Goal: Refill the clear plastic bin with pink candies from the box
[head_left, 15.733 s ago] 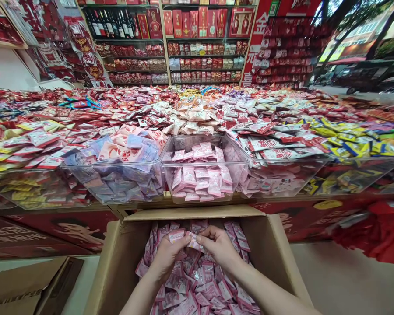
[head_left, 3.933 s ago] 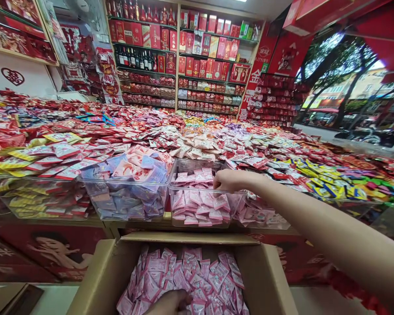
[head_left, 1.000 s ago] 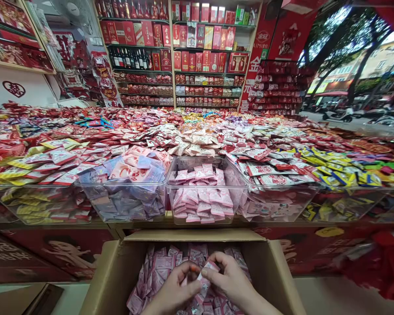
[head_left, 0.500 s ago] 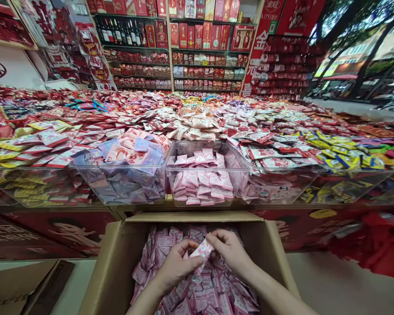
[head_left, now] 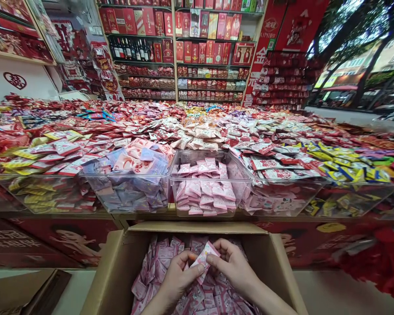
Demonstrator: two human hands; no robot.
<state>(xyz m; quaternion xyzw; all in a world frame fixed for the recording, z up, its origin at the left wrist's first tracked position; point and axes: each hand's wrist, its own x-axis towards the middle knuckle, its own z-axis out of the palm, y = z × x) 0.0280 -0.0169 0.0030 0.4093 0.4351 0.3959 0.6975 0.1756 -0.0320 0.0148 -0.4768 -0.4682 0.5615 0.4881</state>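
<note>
Between both hands is one small pink-and-white candy packet [head_left: 203, 259], held at a slant. My left hand [head_left: 181, 272] pinches its lower left side, thumb on top. My right hand [head_left: 230, 264] grips its right side, the thumb lying across the front. Both hands are over an open cardboard box [head_left: 110, 267], which holds a heap of similar pink packets [head_left: 164, 253]. Straight ahead, a clear plastic bin [head_left: 210, 178] contains more small pink packets [head_left: 205, 192], piled highest towards its front.
Neighbouring clear bins hold lilac and pink packets [head_left: 134, 188], red-and-white packets [head_left: 276, 168] and yellow-and-blue packets [head_left: 344, 164]. Behind them spreads a wide display of wrapped sweets. A flattened carton [head_left: 22, 291] lies at lower left, and red fabric or bags [head_left: 377, 262] hang at right.
The view has tilted up slightly, so the scene sits lower. My right thumb has moved down across the packet's front, and the packet is turned more upright.
</note>
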